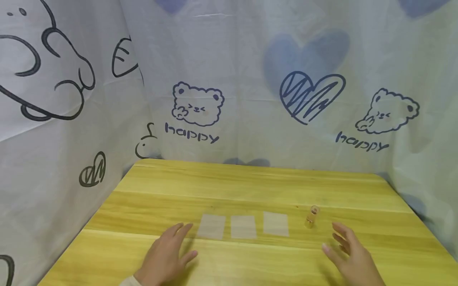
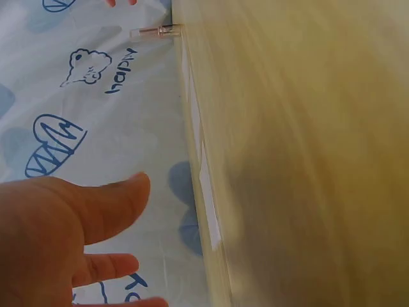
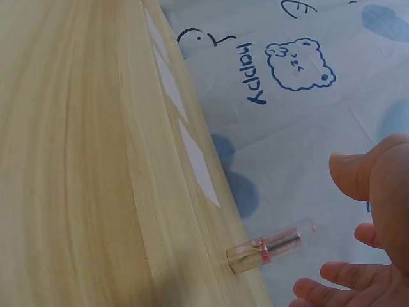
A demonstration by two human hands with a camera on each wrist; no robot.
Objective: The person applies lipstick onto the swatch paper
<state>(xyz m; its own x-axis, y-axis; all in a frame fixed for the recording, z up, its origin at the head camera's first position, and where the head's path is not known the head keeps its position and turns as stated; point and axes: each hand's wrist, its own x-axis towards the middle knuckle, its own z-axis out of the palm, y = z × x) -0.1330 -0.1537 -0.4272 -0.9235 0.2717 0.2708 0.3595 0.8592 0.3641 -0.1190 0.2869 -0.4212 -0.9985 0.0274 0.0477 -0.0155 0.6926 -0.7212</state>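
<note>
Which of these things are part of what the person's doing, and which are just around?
Likely for the job, being nearest the empty left hand and right hand:
left pale square
middle pale square
right pale square
small clear tube

Probably just surroundings:
wooden table
printed sheet behind it

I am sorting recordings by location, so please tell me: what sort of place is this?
Probably a small screened-off work corner: a wood-grained table backed by pale sheeting printed with hearts and bears, with three pale squares and a clear tube laid out.
</note>
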